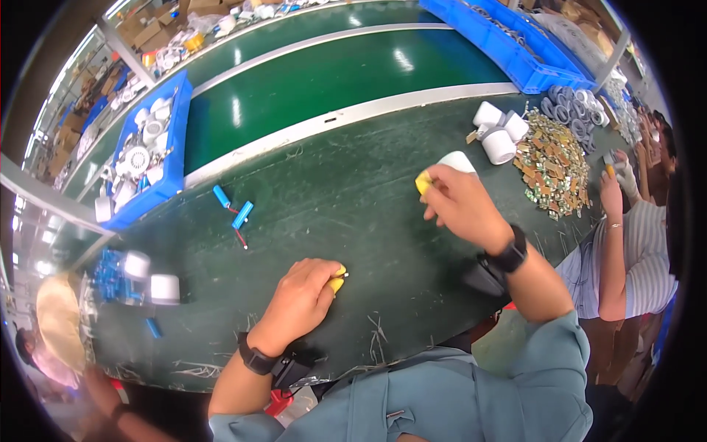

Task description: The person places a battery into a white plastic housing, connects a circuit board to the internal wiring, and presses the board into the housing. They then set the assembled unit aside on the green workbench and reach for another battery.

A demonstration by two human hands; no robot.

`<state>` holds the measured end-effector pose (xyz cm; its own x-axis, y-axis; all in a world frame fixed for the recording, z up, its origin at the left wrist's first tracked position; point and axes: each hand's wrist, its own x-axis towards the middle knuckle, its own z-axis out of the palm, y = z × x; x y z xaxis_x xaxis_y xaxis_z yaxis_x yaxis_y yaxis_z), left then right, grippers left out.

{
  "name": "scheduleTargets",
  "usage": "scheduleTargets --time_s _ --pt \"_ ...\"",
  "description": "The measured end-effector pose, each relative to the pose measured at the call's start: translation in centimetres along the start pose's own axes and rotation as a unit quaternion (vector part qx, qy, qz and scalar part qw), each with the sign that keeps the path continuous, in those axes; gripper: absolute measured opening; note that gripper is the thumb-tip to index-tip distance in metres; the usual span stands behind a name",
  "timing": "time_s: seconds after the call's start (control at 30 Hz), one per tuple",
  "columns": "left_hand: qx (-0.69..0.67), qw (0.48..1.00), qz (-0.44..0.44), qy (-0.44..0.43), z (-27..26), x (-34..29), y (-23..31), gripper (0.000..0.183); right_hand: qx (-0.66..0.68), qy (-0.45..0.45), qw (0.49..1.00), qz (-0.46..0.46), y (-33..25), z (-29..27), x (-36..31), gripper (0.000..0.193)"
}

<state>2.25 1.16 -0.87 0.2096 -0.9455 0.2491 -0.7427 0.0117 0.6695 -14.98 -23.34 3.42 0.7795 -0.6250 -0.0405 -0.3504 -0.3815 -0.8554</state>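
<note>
My left hand (298, 300) is low over the green tabletop, thumb and index finger pinched together. Yellow covers wrap those fingertips, and a tiny white piece (346, 275) sticks out between them; its kind is too small to tell. Farther right, my right hand (465, 205) has its fingers curled inward, with yellow on the tips too. Right behind its knuckles shows a white rounded housing (458, 161), partly hidden by the hand. Whatever lies between the right fingertips is hidden. Two blue cylindrical cells (242, 214) with a thin red wire lie ahead of my left hand.
A pile of small circuit boards (554, 166) spreads at the right, beside white housings (499, 144) and grey rings (571, 110). Blue crates stand at the left (177, 140) and far right (541, 79). More blue cells (110, 276) lie left. Co-workers sit at both sides.
</note>
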Motion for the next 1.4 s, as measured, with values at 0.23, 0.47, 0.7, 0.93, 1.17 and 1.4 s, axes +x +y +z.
scheduleTargets --time_s 0.23,0.47,0.7,0.93,1.17,1.4 --pt "-0.013 0.999 -0.03 0.019 0.3 -0.3 0.1 0.023 0.361 -0.007 0.922 0.141 1.5 2.8 -7.1 0.025" --pt "0.021 0.999 0.037 0.019 0.5 0.1 0.9 0.025 0.412 -0.266 0.835 0.248 0.7 6.2 -5.9 0.027" --pt "-0.137 0.989 -0.047 0.039 1.1 -0.3 1.0 0.027 0.444 -0.299 0.834 0.132 1.3 8.7 -5.4 0.018" --pt "-0.147 0.988 -0.039 0.019 1.0 -0.1 0.6 0.028 0.397 -0.316 0.853 0.121 0.7 8.6 -5.4 0.015" --pt "-0.119 0.993 -0.008 -0.024 0.8 0.2 0.4 0.027 0.348 -0.284 0.887 0.104 0.4 8.9 -6.2 0.015" --pt "-0.091 0.995 0.011 -0.027 1.1 0.1 0.7 0.028 0.25 -0.201 0.947 0.021 0.4 10.1 -7.3 0.013"
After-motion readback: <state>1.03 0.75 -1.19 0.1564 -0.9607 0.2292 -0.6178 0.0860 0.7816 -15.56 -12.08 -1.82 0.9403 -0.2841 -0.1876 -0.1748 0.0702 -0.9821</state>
